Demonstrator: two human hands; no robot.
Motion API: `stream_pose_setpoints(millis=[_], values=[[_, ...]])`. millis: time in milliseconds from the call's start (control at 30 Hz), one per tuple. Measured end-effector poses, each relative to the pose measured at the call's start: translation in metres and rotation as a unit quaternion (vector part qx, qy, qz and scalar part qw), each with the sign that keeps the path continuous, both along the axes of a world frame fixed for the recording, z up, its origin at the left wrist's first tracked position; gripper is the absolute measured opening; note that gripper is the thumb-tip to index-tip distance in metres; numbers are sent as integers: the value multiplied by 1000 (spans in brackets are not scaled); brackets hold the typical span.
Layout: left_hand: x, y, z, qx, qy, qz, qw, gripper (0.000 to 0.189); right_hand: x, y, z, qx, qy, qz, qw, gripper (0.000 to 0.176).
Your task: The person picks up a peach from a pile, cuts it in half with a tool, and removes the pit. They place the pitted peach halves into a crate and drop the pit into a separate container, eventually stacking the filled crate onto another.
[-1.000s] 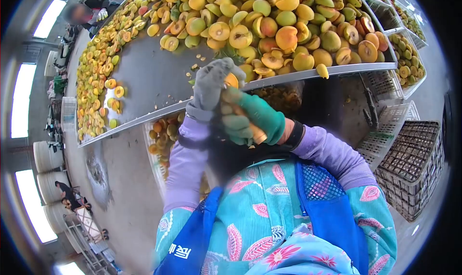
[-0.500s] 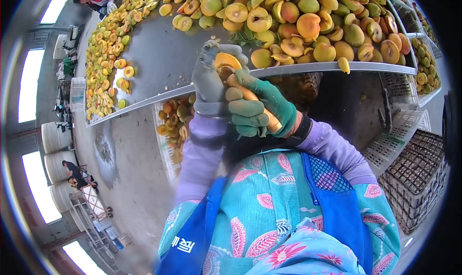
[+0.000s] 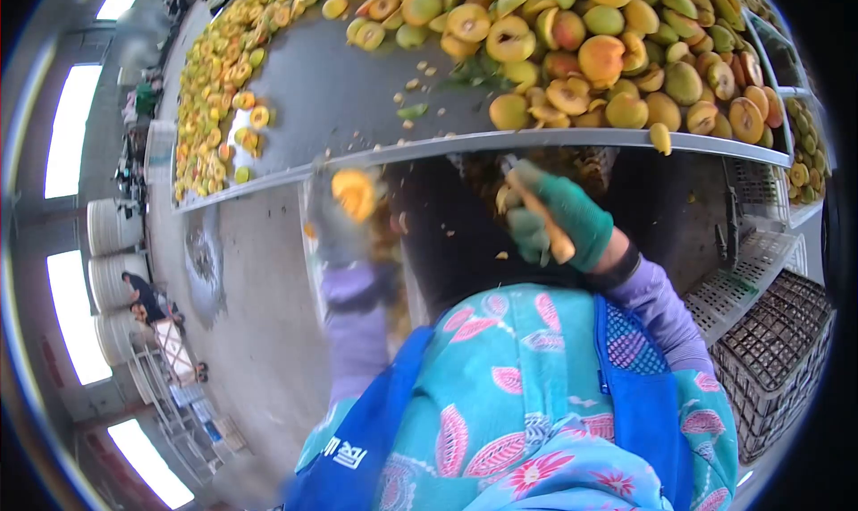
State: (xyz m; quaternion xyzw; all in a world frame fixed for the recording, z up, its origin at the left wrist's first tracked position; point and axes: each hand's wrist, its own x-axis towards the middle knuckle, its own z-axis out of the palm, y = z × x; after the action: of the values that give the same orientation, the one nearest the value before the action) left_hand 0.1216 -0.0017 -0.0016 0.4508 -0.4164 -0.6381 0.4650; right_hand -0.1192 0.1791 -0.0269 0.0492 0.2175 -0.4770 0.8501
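My left hand (image 3: pixel 340 236), in a grey glove and smeared by motion, is below the table edge over a crate. A yellow peach half (image 3: pixel 355 195) shows at its fingers, cut side up. My right hand (image 3: pixel 579 223), in a green glove, is wrapped round a wooden-handled tool (image 3: pixel 552 228). Its short metal end (image 3: pixel 508 163) points up towards the table edge, and its exact shape is partly hidden by the fingers. The two hands are well apart. Above them, a heap of peaches (image 3: pixel 626 59), whole and halved, lies on the metal table (image 3: pixel 357 82).
Partly hidden by my left arm, the white crate (image 3: pixel 315 274) stands under the table. At right are a white perforated crate (image 3: pixel 742 274) and a dark plastic crate (image 3: pixel 773 350). White tubs (image 3: pixel 112 278) line the left side, with another person (image 3: pixel 147 298) nearby.
My hands have separated and come down from the table edge. The left has gone down and left with the peach half; the right has moved right with the tool. The view has shifted slightly.
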Motion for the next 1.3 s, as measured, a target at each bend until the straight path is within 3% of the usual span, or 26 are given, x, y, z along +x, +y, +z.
stream_pose_setpoints(millis=[33, 67, 100, 167, 233, 300, 367, 467, 500, 600, 667, 700, 733, 767, 800, 833, 900, 933, 1000, 1067, 1133, 1167, 1267, 1300], values=[[33, -21, -22, -104, -197, -100, 970, 38, 3, 3, 15, -37, 34, -19, 999, 41], [66, -43, -44, -251, -456, -164, 838, 37, 2, -1, 13, -59, 102, -21, 993, 42], [98, -64, -67, -374, -593, -169, 693, 38, -1, -8, 9, -9, 122, -27, 992, 42], [18, -35, -2, -483, -699, -116, 515, 43, -1, -18, 18, 47, 151, -69, 985, 40], [-77, -37, 29, -389, -603, -117, 687, 50, 1, -13, 14, 27, 136, -120, 983, 41], [-164, -30, 54, -320, -517, -268, 747, 62, -6, -8, 2, 15, 154, -155, 976, 42], [-227, -32, 32, -463, -535, -250, 661, 66, -15, -4, 6, 29, 194, -195, 961, 43], [-257, -51, 14, -499, -516, -360, 596, 64, -33, 3, 23, 69, 283, -253, 923, 44], [-253, -59, 8, -527, -502, -354, 588, 65, -36, 2, 20, 66, 307, -269, 911, 44], [-231, -59, 26, -422, -543, -394, 609, 64, -35, -8, 15, 35, 362, -287, 886, 40], [-212, -70, 10, -304, -489, -361, 734, 47, -30, -25, 20, 21, 402, -286, 869, 36], [-199, -66, 9, -235, -440, -359, 789, 43, -28, -36, 2, -38, 532, -287, 796, 39], [-186, -61, 8, -164, -388, -353, 836, 40, -26, -41, 1, -60, 587, -285, 756, 40], [-175, -53, 3, -102, -247, -292, 919, 43, -23, -48, 2, -81, 638, -286, 711, 41], [-167, -47, 3, -93, -210, -283, 931, 46, -20, -55, 4, -100, 686, -287, 661, 42], [-160, -37, 8, -81, -172, -272, 943, 48, -20, -57, 12, -85, 727, -217, 646, 43], [-153, -41, -7, -68, -130, -269, 952, 56, -17, -77, -1, -46, 664, -284, 690, 44], [-157, -49, -20, -142, -217, -303, 917, 60, -19, -85, -8, -26, 632, -315, 707, 45], [-171, -60, -35, -288, -378, -357, 804, 67, -30, -80, -8, -8, 538, -348, 768, 45], [-183, -51, -21, -374, -514, -333, 697, 69, -35, -62, 5, 21, 486, -334, 807, 43], [-196, -48, -21, -463, -636, -293, 544, 64, -34, -52, 11, 16, 496, -323, 806, 40], [-201, -51, -14, -427, -650, -318, 543, 67, -34, -49, 12, 15, 492, -317, 811, 40], [-181, -57, 21, -228, -445, -419, 758, 68, -39, -52, 8, -9, 462, -318, 828, 40], [-169, -47, 36, -119, -298, -464, 825, 68, -42, -58, 6, -16, 440, -317, 840, 40]])
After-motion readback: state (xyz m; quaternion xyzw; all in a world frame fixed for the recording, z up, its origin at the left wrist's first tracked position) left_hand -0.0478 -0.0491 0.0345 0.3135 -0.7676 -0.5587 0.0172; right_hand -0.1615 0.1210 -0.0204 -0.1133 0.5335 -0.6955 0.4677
